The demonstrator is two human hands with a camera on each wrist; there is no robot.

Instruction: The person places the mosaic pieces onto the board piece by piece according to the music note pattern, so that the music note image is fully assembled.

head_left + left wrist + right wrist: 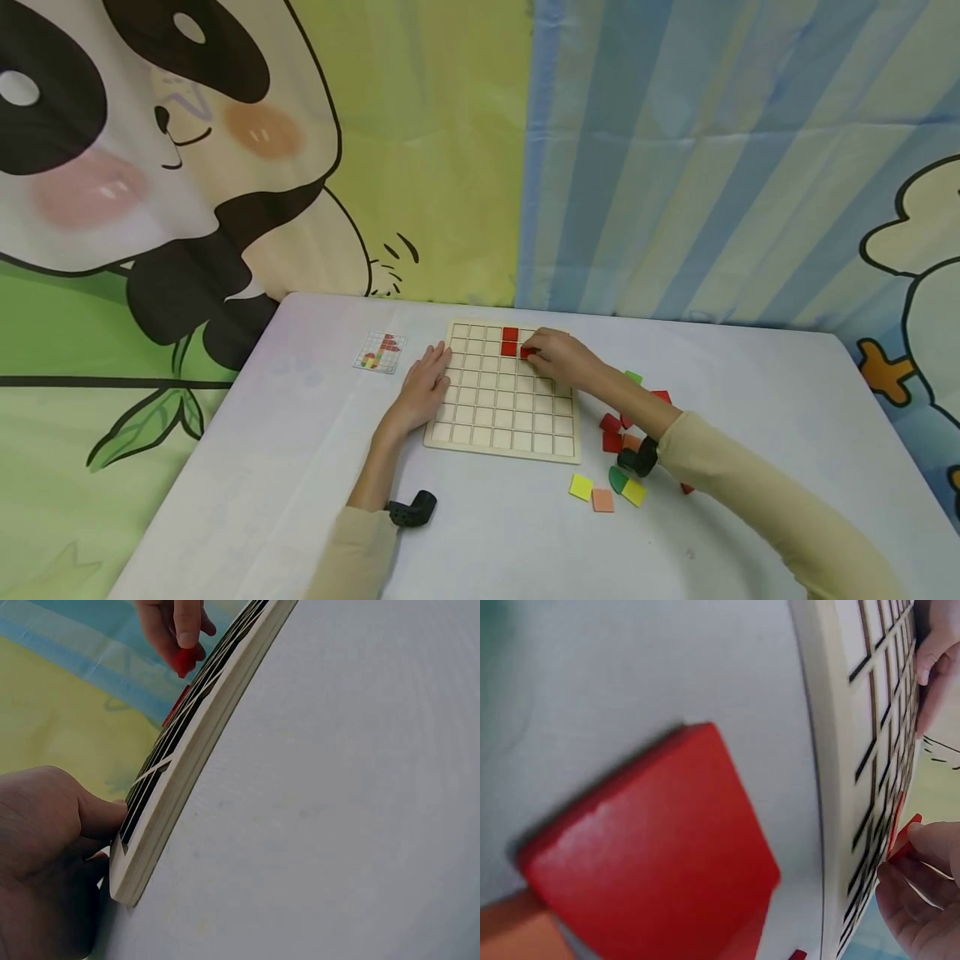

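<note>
Backdrop (442, 150) behind everything: panda print on the left part, blue stripes on the right. White surface (255, 467) in front of it. Wooden grid board (484, 398) lies flat on the surface. Right hand (562, 357) is over the board's upper right part, grip pinching a red tile (527, 352). Left hand (422, 387) sits at the board's left side, fingers loosely extended against the edge, grip relaxed. Small picture card (379, 352) lies left of the board, near the left hand. Loose pieces right of the board: red piece (612, 442), orange square (603, 500), yellow square (581, 487), green piece (617, 479). Two red squares (510, 341) lie on the board, one above the other. Pinched tile looks tilted in the right wrist view, just right of the lower one; contact with board, cannot tell.
</note>
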